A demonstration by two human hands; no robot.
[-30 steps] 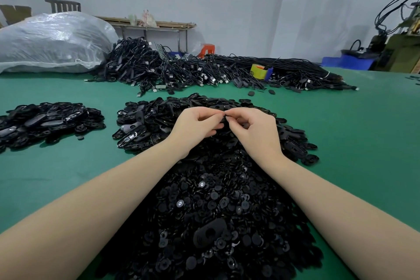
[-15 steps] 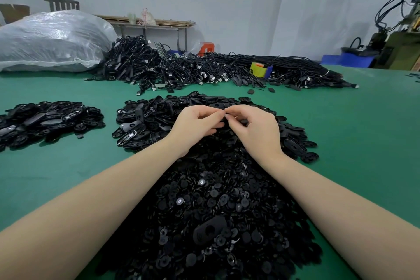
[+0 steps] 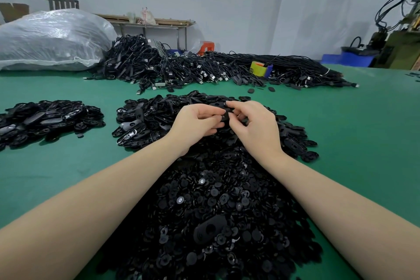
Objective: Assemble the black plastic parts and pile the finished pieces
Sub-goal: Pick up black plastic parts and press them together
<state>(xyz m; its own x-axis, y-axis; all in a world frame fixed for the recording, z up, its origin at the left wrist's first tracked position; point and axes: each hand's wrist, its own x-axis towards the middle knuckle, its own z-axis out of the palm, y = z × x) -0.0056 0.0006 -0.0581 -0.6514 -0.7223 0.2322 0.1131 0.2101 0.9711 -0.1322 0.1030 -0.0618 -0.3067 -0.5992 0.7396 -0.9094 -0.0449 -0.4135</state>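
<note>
Pinching one black part (image 3: 223, 113) mid-frame, we note left hand (image 3: 195, 124) and right hand (image 3: 255, 126) grips clamped on it, above the pile (image 3: 159, 118).

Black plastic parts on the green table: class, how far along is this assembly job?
Done: a small pile sits apart at left, seemingly finished pieces. In hand: the left hand and right hand pinch one black part between them. Left: the big heap of round parts and the oval shells beyond, so most remains.
</note>
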